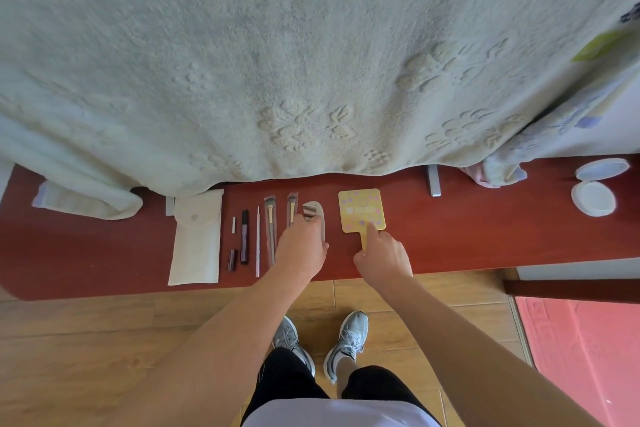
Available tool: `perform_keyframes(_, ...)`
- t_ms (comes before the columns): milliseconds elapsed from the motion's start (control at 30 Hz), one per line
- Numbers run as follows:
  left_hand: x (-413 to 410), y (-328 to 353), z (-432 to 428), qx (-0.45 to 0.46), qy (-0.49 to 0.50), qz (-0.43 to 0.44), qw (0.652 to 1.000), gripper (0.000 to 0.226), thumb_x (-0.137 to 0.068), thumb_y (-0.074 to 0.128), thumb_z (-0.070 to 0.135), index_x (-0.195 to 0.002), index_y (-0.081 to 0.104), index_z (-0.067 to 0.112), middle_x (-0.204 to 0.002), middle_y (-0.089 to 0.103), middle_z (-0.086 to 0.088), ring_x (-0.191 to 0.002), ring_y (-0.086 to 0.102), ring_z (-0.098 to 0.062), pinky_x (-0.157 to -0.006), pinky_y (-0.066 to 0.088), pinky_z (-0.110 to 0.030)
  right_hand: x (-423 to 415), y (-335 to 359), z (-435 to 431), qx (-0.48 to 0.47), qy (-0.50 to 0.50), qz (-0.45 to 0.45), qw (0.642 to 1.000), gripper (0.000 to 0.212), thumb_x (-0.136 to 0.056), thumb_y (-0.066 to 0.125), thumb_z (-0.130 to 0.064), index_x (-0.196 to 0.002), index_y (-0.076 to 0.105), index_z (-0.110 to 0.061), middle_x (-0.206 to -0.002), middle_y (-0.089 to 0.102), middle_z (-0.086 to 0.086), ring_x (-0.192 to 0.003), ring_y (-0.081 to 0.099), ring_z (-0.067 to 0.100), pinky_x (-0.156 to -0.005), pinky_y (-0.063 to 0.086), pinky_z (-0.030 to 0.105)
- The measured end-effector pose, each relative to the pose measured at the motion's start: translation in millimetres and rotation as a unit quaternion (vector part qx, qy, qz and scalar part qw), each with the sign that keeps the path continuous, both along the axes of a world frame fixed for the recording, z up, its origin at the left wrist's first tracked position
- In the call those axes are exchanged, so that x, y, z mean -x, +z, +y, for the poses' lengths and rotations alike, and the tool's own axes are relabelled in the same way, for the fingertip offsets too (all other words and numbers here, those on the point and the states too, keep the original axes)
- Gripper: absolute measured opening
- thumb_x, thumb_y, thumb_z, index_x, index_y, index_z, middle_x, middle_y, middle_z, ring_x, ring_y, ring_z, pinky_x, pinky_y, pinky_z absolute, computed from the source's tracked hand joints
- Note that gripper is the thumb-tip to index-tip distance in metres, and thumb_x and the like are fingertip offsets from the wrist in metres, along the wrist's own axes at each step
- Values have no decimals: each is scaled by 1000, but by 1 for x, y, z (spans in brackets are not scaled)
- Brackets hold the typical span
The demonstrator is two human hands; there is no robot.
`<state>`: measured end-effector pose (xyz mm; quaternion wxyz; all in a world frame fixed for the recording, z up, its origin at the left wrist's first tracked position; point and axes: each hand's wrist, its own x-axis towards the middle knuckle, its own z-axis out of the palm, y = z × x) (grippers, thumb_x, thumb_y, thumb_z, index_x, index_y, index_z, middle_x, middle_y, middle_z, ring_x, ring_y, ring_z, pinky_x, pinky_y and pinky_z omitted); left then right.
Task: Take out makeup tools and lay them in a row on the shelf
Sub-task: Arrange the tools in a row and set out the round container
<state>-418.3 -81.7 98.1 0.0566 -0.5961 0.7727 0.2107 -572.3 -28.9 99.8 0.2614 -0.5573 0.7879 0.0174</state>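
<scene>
On the red shelf [457, 239], the white pouch [195, 239] lies flat at the left and looks emptied. To its right, side by side, lie a small white stick [234, 224], two dark tubes [244, 236], a thin pale pencil [257, 243], two wrapped brushes [269, 229], a comb [313, 211] and a yellow hand mirror [362, 210]. The left hand [304, 241] covers the comb's near end; I cannot tell whether its fingers grip it. The right hand [382, 255], apart from the left, presses a straight forefinger on the mirror just above its handle. The row looks nearly finished, with only these last two pieces seemingly left to square up.
</scene>
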Motion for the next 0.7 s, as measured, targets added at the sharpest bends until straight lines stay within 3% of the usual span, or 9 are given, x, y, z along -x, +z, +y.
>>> perform_keyframes(700, 2, -2, -1, 10, 4, 2, 1000, 46, -91, 69, 35, -130, 55, 16, -115, 57, -13, -96, 68, -31, -81, 58, -39, -6, -3, -8, 0, 20, -10, 1000, 55, -88, 52, -20, -141, 36, -12, -92, 61, 8, -79, 61, 27, -61, 48, 34)
